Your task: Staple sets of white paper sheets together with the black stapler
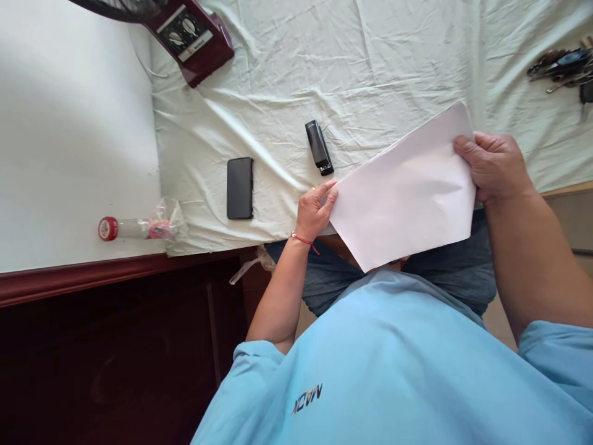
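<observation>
Both hands are on a white sheet of paper, holding it up at the edge of the cloth-covered table and over the lap. The left hand pinches the sheet's near-left edge, fingers curled closed on it with the thumb on top; a red string sits at that wrist. The right hand clamps the far-right corner, thumb pressed down over the top face and the other fingers hidden behind the paper (so how they lie underneath I cannot tell). Gripped at two opposite points like this, the sheet stays fairly taut and tilted, with only a soft crease across its middle.

Just beyond the left fingertips lies a black stapler, flat on the cloth and within easy reach. Farther out to that side is a black phone, face down or dark. Well past it, a plastic bottle with a red cap lies on its side. Beyond the right knuckles sits a bunch of keys, and a maroon fan base stands at the far corner.
</observation>
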### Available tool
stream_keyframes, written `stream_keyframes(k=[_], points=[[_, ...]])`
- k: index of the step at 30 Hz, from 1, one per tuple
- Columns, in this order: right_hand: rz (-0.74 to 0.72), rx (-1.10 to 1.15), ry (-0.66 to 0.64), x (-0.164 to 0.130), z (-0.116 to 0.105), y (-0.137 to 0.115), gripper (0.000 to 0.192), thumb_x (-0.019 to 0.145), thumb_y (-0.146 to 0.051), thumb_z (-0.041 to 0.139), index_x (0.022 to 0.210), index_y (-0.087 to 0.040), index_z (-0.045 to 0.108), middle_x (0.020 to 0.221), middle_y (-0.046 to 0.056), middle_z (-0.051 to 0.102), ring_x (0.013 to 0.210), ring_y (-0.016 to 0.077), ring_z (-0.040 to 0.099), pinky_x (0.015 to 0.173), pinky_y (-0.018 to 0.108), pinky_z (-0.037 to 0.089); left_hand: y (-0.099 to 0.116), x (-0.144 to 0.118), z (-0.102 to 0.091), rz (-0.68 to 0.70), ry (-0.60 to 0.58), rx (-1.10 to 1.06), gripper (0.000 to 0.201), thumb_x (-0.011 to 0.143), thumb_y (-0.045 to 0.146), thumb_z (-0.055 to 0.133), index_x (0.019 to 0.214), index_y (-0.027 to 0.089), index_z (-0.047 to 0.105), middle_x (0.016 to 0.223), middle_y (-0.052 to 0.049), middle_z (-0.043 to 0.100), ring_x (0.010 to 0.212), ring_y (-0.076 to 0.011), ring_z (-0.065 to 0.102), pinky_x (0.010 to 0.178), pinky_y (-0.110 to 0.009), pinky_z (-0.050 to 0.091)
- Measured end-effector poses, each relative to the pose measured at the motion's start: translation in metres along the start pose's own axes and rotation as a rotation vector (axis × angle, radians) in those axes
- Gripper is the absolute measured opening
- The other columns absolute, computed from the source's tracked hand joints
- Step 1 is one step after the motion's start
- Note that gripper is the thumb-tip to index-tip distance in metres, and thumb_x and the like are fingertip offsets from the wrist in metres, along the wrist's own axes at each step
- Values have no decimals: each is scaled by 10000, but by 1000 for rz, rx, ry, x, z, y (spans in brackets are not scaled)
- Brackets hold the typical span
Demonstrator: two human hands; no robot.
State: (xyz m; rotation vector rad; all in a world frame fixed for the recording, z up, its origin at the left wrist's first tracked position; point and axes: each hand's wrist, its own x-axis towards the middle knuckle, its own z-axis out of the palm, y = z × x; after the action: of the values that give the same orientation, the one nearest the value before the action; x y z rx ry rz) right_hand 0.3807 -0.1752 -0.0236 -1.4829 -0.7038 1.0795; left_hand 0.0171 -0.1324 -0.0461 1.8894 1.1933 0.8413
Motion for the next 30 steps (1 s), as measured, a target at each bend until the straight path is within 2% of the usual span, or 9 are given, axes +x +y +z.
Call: stream_keyframes(k=[4, 11, 14, 17, 19, 22, 25, 30], points=[[11, 10, 31, 0, 3, -1, 554, 593, -622, 1029, 754, -180, 736, 687, 33, 679, 620, 126, 604, 547, 273, 520, 0, 1, 0, -8, -20, 6, 393, 1080, 506, 596, 1205, 228, 845, 1189, -103, 861, 1105, -267, 797, 999, -376, 592], [58, -57, 69, 5, 7, -8, 313, 861, -368, 902, 772, -142, 705, 737, 25, 668, 576, 83, 555, 509, 237, 443, 5, 6, -1, -35, -43, 70, 312, 1098, 403, 557, 1078, 189, 783, 965, -61, 818, 875, -183, 747, 800, -284, 525], [42, -91, 112, 11, 10, -12, 224, 922, -224, 823, 771, -126, 689, 713, 16, 635, 540, 62, 515, 498, 227, 405, 7, 11, -3, -173, 33, -64, 159, 1036, 314, 656, 1039, 188, 752, 801, -6, 724, 705, -133, 641, 666, -251, 463], [45, -112, 179, 19, 10, -13, 190, 955, -88, 706, 771, -118, 671, 696, 12, 615, 522, 64, 505, 505, 238, 414, 12, 22, -4, -407, 117, -278, 51, 991, 171, 666, 1038, 182, 684, 581, 81, 505, 487, -94, 445, 510, -234, 325], [65, -136, 198, 26, 7, -10, 184, 958, -51, 659, 787, -118, 669, 687, 9, 608, 514, 71, 504, 508, 248, 426, 17, 31, -4, -512, 158, -346, 95, 977, 96, 638, 1004, 188, 631, 533, 107, 441, 429, -83, 390, 468, -228, 275], [79, -202, 182, 40, 0, 0, 142, 946, -88, 704, 812, -120, 669, 659, -6, 580, 514, 72, 490, 509, 244, 430, 20, 45, -2, -592, 228, -311, 196, 929, 15, 628, 936, 203, 575, 534, 110, 449, 415, -80, 391, 447, -224, 254], [63, -233, 156, 51, -6, 9, 141, 932, -170, 766, 836, -125, 674, 653, -9, 569, 536, 81, 498, 515, 245, 434, 9, 56, 3, -593, 288, -257, 250, 888, -17, 641, 925, 214, 553, 584, 100, 480, 456, -83, 434, 469, -217, 295], [-33, -319, 193, 46, -5, 5, 175, 944, -235, 763, 834, -120, 690, 643, -27, 513, 550, 54, 406, 554, 245, 347, -20, 61, 13, -467, 310, -219, 217, 927, 62, 695, 1000, 224, 570, 694, 68, 545, 548, -93, 496, 562, -217, 409]])
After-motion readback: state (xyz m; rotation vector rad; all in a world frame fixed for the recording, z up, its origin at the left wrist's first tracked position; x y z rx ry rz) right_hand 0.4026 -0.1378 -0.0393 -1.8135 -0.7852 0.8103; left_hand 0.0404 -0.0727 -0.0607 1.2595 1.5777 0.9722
